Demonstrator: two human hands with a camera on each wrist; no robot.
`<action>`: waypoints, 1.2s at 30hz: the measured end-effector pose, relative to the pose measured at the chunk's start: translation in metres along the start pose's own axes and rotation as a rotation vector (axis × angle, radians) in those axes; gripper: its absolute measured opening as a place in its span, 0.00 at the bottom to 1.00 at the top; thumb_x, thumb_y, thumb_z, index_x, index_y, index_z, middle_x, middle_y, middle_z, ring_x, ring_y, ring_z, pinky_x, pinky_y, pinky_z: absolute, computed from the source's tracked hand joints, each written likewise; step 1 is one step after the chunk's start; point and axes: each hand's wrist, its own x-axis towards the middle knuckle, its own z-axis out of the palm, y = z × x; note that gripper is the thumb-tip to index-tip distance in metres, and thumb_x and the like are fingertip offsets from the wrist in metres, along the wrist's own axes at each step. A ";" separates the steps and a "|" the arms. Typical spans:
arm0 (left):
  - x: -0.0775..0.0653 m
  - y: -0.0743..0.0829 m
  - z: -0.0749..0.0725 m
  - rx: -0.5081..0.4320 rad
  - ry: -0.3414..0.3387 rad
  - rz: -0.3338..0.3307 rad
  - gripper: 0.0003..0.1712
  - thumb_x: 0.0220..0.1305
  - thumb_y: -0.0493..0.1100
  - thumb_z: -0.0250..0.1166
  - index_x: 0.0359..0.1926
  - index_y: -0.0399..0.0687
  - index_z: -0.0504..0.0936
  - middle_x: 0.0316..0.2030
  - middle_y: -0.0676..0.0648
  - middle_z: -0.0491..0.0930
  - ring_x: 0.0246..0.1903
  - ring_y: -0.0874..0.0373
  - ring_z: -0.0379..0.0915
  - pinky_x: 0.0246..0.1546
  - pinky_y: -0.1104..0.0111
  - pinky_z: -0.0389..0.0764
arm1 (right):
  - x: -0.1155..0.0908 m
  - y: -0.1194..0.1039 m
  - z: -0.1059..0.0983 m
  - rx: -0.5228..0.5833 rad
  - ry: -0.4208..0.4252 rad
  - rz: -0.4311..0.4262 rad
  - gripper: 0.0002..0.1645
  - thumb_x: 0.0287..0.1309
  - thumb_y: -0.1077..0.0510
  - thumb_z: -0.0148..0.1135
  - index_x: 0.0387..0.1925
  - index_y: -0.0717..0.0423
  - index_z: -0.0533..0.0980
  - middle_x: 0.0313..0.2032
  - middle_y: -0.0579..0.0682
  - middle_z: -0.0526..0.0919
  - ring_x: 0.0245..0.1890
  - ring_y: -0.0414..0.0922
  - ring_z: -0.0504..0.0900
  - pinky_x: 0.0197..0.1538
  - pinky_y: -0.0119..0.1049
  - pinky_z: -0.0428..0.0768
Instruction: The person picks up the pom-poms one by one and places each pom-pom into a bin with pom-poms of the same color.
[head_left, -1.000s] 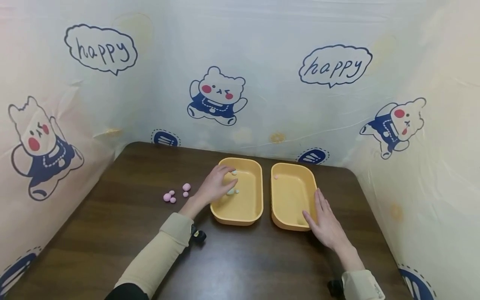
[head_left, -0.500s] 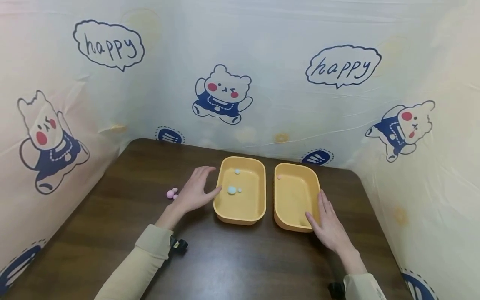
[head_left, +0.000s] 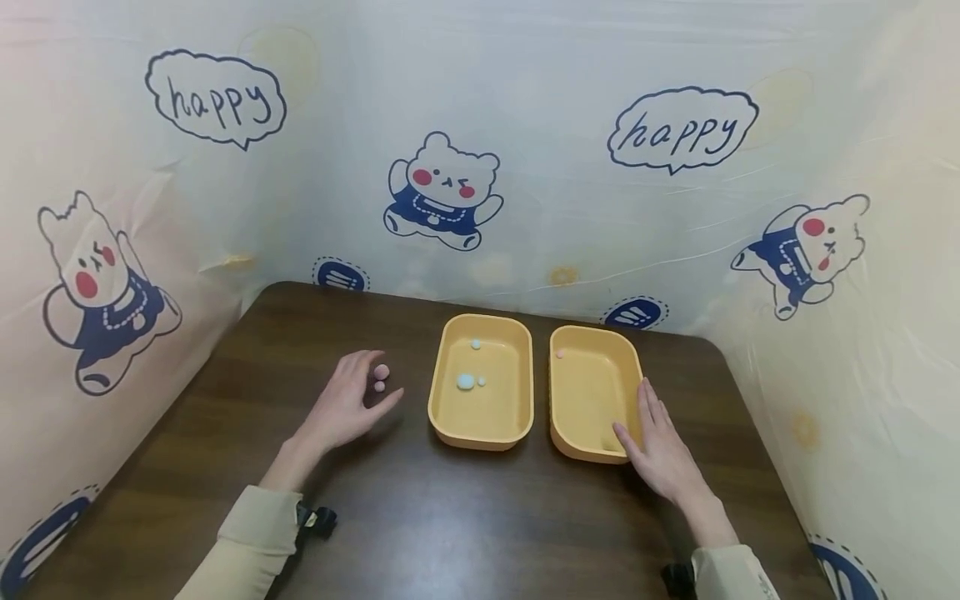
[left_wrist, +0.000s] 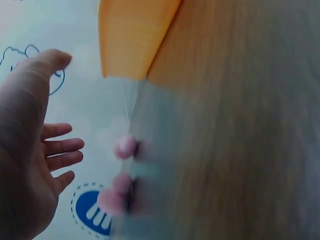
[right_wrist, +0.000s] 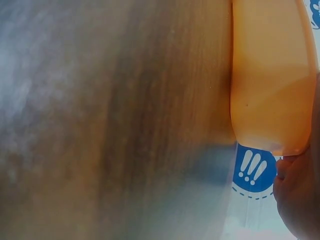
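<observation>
Spread and holding nothing, my left hand point(head_left: 341, 408) hovers by the pink balls point(head_left: 381, 372) on the table. In the head view two pink balls show between its thumb and fingers; others seen earlier are hidden by the hand. The left wrist view shows pink balls point(left_wrist: 112, 201) in a blur beyond the fingers point(left_wrist: 65, 146). Straight fingers of my right hand point(head_left: 666, 458) rest against the right side of the right yellow tray point(head_left: 592, 457), the thumb at its near corner. A small pink ball point(head_left: 559, 354) lies in that tray.
Left of that tray stands another yellow tray point(head_left: 480, 443), a narrow gap between them. Light blue pieces point(head_left: 466, 382) lie in it. The dark wooden table point(head_left: 450, 517) ends at a printed curtain point(head_left: 555, 183) behind and at both sides.
My left hand has moved left from over the left tray to the pink balls. The light blue pieces in that tray have come into full view. My right hand has stayed at its tray.
</observation>
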 end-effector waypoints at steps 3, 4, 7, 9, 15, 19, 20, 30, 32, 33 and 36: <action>-0.004 -0.009 -0.004 0.027 0.000 -0.003 0.52 0.70 0.66 0.72 0.80 0.40 0.64 0.78 0.34 0.66 0.79 0.36 0.60 0.78 0.33 0.68 | 0.000 -0.001 -0.002 0.005 -0.002 0.003 0.58 0.83 0.33 0.49 0.89 0.60 0.32 0.90 0.64 0.36 0.87 0.72 0.45 0.85 0.71 0.53; -0.006 -0.012 -0.004 0.032 -0.002 -0.005 0.53 0.69 0.67 0.72 0.80 0.39 0.63 0.78 0.33 0.66 0.78 0.35 0.60 0.78 0.33 0.68 | 0.000 -0.001 -0.002 0.007 -0.004 0.006 0.58 0.83 0.33 0.48 0.89 0.59 0.32 0.90 0.64 0.35 0.87 0.71 0.45 0.85 0.71 0.52; -0.009 -0.021 -0.006 0.039 -0.015 -0.020 0.57 0.67 0.70 0.73 0.79 0.38 0.63 0.78 0.32 0.66 0.78 0.34 0.59 0.78 0.32 0.68 | 0.000 -0.001 -0.003 0.007 -0.006 0.008 0.58 0.83 0.32 0.47 0.89 0.59 0.31 0.90 0.64 0.35 0.87 0.72 0.44 0.85 0.71 0.52; -0.010 -0.026 -0.008 0.034 -0.016 -0.028 0.57 0.66 0.70 0.74 0.79 0.37 0.63 0.78 0.31 0.66 0.78 0.33 0.58 0.77 0.30 0.67 | -0.001 -0.001 -0.004 0.008 -0.006 0.009 0.58 0.83 0.31 0.47 0.89 0.59 0.31 0.90 0.64 0.35 0.88 0.72 0.44 0.85 0.71 0.52; -0.010 -0.042 -0.013 -0.017 0.007 -0.039 0.53 0.67 0.59 0.77 0.78 0.33 0.63 0.77 0.28 0.66 0.77 0.31 0.58 0.76 0.29 0.67 | -0.003 -0.001 -0.007 0.016 -0.002 0.021 0.59 0.83 0.29 0.46 0.89 0.58 0.30 0.90 0.63 0.34 0.88 0.71 0.43 0.85 0.71 0.51; -0.012 -0.051 -0.013 -0.052 0.022 -0.043 0.47 0.69 0.50 0.77 0.76 0.30 0.65 0.73 0.27 0.69 0.74 0.31 0.61 0.76 0.31 0.68 | -0.003 0.000 -0.006 0.019 -0.005 0.027 0.59 0.82 0.29 0.45 0.89 0.56 0.30 0.90 0.63 0.34 0.88 0.71 0.43 0.85 0.71 0.52; -0.013 -0.053 -0.012 -0.058 0.024 -0.045 0.46 0.69 0.48 0.77 0.76 0.29 0.66 0.72 0.27 0.70 0.73 0.31 0.62 0.76 0.32 0.68 | -0.003 0.000 -0.005 0.019 -0.004 0.025 0.59 0.82 0.29 0.45 0.89 0.56 0.30 0.90 0.63 0.35 0.88 0.71 0.43 0.85 0.72 0.52; -0.019 -0.060 -0.008 -0.076 0.027 -0.080 0.39 0.70 0.40 0.75 0.74 0.29 0.67 0.71 0.27 0.70 0.72 0.31 0.62 0.76 0.32 0.67 | -0.002 0.000 -0.003 0.016 -0.001 0.017 0.59 0.82 0.29 0.46 0.89 0.56 0.31 0.90 0.63 0.36 0.87 0.72 0.44 0.85 0.72 0.53; -0.020 -0.061 -0.006 -0.078 0.046 -0.078 0.37 0.70 0.38 0.74 0.72 0.28 0.69 0.70 0.27 0.71 0.71 0.31 0.63 0.75 0.33 0.68 | -0.002 0.000 -0.003 0.016 -0.003 0.015 0.59 0.82 0.29 0.46 0.89 0.57 0.31 0.90 0.63 0.36 0.87 0.72 0.44 0.85 0.71 0.53; -0.021 -0.061 -0.005 -0.078 0.058 -0.076 0.35 0.70 0.38 0.74 0.71 0.28 0.70 0.69 0.27 0.72 0.70 0.31 0.64 0.74 0.33 0.68 | -0.002 0.000 -0.003 0.017 -0.005 0.014 0.59 0.83 0.29 0.46 0.89 0.57 0.31 0.90 0.63 0.36 0.87 0.72 0.44 0.85 0.71 0.53; -0.024 -0.062 -0.002 -0.083 0.096 -0.078 0.30 0.70 0.35 0.72 0.68 0.27 0.74 0.66 0.27 0.74 0.69 0.31 0.65 0.71 0.34 0.69 | -0.001 0.000 -0.002 0.019 -0.011 0.009 0.59 0.83 0.30 0.46 0.89 0.57 0.31 0.90 0.63 0.36 0.88 0.71 0.44 0.85 0.71 0.52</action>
